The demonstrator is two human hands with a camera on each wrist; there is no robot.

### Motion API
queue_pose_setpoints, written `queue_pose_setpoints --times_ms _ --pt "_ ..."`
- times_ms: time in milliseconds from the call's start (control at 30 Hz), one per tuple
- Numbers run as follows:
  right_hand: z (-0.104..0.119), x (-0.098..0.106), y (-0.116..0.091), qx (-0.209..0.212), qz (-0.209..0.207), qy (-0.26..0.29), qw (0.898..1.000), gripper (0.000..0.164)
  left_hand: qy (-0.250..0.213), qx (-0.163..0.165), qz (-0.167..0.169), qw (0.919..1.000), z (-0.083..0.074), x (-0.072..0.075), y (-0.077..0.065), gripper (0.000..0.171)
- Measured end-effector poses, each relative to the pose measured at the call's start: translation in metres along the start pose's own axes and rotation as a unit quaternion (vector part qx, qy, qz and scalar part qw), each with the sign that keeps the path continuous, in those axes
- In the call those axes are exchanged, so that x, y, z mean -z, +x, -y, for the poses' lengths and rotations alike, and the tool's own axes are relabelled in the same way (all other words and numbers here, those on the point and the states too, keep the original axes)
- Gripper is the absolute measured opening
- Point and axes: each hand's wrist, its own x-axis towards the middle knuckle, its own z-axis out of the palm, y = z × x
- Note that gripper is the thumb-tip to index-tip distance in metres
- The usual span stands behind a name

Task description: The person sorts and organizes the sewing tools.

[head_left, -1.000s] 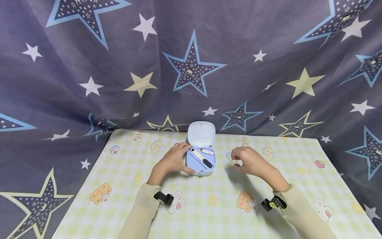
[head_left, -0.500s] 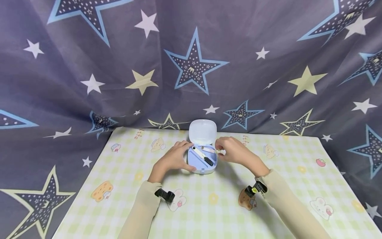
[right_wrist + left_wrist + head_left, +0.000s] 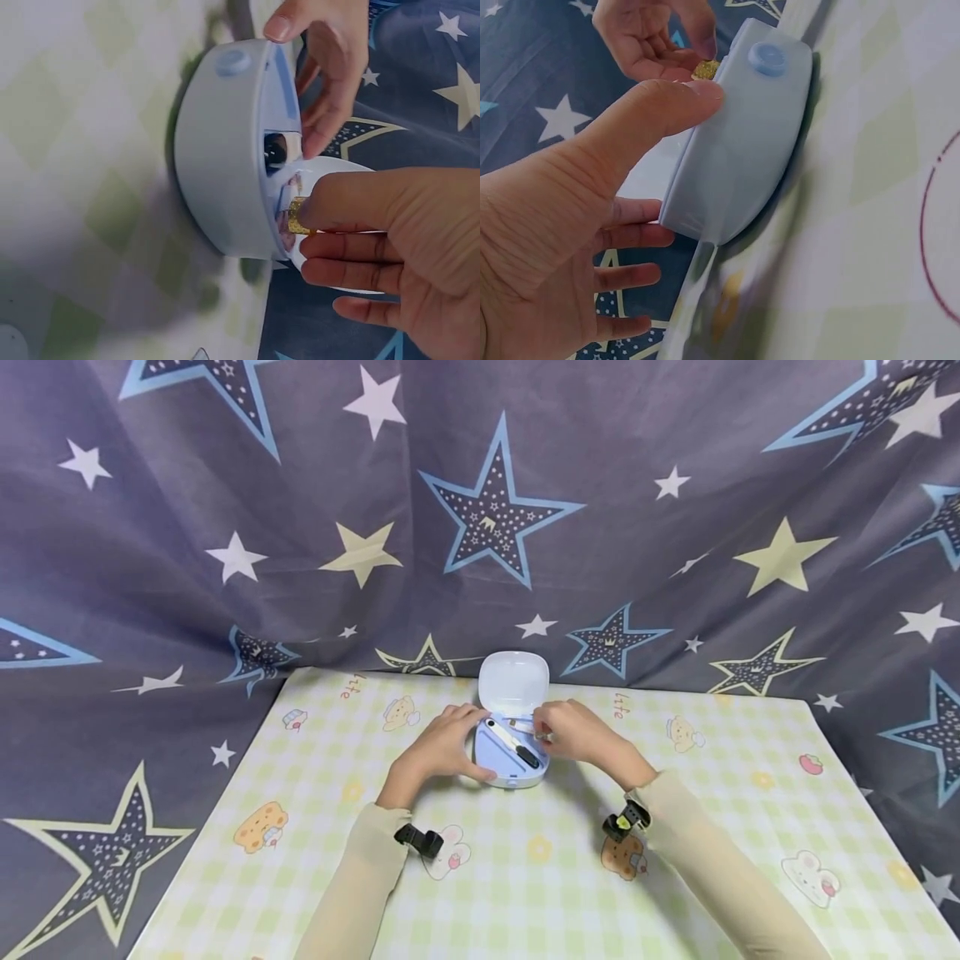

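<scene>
A light blue case [image 3: 491, 758] stands on the table with its white lid [image 3: 513, 681] raised at the back. My left hand [image 3: 441, 745] holds the case's left side, thumb on the front edge and fingers towards the back. In the case lies a slim white tool with a black end [image 3: 517, 747], slanting across a compartment. A small pale piece with a brown end [image 3: 519, 725] lies behind it. My right hand [image 3: 573, 731] is over the case's right side, pinching a small gold glittery piece [image 3: 300, 216] between thumb and fingers. The fingers partly hide this piece.
A checked tablecloth [image 3: 540, 893] with printed cartoon animals covers the table. Behind the table hangs a dark curtain [image 3: 622, 468] with stars, close to the raised lid. Black straps with small cameras [image 3: 420, 841] sit on both wrists.
My right hand has moved left from beside the case to its right compartment, bringing the small pinched piece. My left hand keeps its place on the case. The head view has tilted slightly.
</scene>
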Motion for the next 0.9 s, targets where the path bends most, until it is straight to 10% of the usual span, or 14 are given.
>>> queue_pose_setpoints --times_ms 900 --pt "0.006 -0.006 -0.007 -0.032 0.006 -0.043 0.999 0.017 0.045 -0.014 -0.024 0.9986 -0.001 -0.006 0.0 0.109"
